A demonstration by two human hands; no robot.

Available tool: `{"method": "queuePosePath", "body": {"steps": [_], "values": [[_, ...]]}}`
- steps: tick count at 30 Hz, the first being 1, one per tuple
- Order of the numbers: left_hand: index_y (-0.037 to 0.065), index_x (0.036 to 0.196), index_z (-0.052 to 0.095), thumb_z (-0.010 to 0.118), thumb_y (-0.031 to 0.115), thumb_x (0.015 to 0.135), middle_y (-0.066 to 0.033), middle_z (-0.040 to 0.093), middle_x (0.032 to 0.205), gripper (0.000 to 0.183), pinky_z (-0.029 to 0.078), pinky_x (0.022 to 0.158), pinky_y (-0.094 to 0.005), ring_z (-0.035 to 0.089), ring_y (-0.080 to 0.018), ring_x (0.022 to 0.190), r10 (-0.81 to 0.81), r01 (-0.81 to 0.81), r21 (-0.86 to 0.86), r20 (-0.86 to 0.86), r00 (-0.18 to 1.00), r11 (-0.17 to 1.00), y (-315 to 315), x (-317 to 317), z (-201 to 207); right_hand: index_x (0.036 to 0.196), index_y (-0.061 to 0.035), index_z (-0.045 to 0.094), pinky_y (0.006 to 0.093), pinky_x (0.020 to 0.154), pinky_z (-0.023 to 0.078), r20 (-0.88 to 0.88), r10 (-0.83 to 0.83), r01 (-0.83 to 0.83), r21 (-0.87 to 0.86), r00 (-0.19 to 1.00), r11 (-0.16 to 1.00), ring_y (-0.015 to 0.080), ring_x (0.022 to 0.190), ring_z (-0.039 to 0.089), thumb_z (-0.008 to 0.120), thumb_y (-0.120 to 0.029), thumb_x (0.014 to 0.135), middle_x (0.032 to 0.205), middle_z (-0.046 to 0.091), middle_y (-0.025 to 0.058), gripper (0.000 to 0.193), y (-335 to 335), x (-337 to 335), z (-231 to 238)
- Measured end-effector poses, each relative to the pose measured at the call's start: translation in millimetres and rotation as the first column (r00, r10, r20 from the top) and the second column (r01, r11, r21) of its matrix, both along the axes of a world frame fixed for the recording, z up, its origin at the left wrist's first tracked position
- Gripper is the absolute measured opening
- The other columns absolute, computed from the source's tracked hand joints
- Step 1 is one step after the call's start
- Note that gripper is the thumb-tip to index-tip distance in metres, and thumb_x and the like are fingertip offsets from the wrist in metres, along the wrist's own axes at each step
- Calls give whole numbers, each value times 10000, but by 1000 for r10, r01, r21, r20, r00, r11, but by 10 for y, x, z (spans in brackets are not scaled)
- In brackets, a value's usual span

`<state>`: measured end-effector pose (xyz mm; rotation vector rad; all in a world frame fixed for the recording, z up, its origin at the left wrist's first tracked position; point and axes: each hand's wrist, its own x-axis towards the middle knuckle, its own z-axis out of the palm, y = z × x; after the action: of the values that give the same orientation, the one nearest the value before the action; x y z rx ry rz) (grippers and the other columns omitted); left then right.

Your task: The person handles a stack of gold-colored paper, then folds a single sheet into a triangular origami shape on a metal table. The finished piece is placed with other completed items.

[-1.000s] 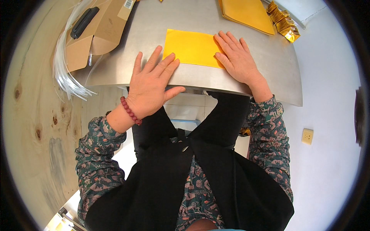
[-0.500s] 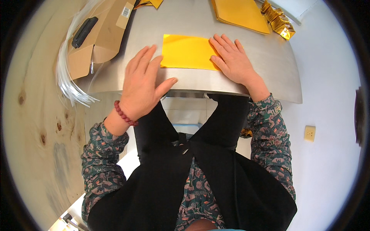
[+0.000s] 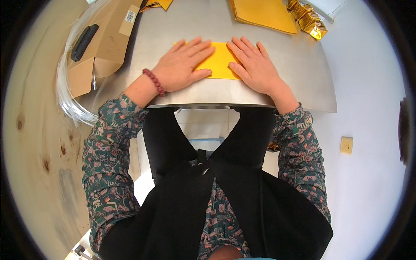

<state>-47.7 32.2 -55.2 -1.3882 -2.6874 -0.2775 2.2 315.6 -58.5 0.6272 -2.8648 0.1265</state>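
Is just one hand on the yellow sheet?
No, the left hand and right hand both lie flat on the yellow sheet, at opposite ends.

left: knotted pale wood panel (image 3: 39,138) | right: bluish-white wall (image 3: 368,82) with cream power outlet (image 3: 346,145) | far: grey metal table (image 3: 301,76), softly gleaming | near, below table edge: pale tiled floor (image 3: 201,128) | light: bright

Grey metal bench (image 3: 303,73)
A yellow sheet (image 3: 222,60) lies at the near middle; a yellow stack (image 3: 264,16) and folded gold foil (image 3: 308,21) far right; golden pieces (image 3: 159,4) far left; cardboard box (image 3: 110,39) left.
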Motion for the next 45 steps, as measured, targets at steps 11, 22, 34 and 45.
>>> {"method": "queuePosePath", "body": {"steps": [11, 22, 34, 45], "values": [[184, 1684, 348, 449, 641, 1069, -60, 296, 1761, 773, 136, 1331, -542, 194, -279, 1647, 104, -103, -96, 10, 994, 990, -75, 36, 35, 1646, -153, 420, 598, 1305, 151, -40, -56, 56, 2, 998, 998, 353, 1601, 304, 469, -537, 1085, 1696, 406, 135, 681, -97, 47, 134], [162, 1672, 374, 494, 574, 1066, -68, 309, 1757, 743, 135, 1327, -537, 208, -287, 1644, 115, -113, -53, 56, 992, 992, -18, 45, 114, 1606, 17, 411, 544, 1313, 176, 116, 110, -74, -282, 987, 957, 369, 1601, 302, 523, -585, 1050, 1676, 399, 231, 827, -797, 617, 156], [190, 1687, 344, 471, 617, 1059, -62, 279, 1769, 771, 111, 1335, -530, 192, -272, 1649, 125, -119, -110, 54, 991, 987, -71, 103, 88, 1601, -10, 438, 576, 1310, 149, 75, -165, 168, -43, 984, 985, 306, 1603, 313, 478, -615, 1071, 1686, 406, 186, 805, 192, 940, 196], [132, 1551, 526, 664, 578, 981, -151, 465, 1643, 738, 199, 1308, -580, 353, -331, 1575, -24, 24, -7, 44, 999, 1000, -582, 219, 214, 1578, -31, 475, 600, 1296, 174, 3, -45, 45, -110, 999, 993, 331, 1580, 348, 571, -623, 1018, 1657, 445, 182, 820, 147, 766, -6]]}}
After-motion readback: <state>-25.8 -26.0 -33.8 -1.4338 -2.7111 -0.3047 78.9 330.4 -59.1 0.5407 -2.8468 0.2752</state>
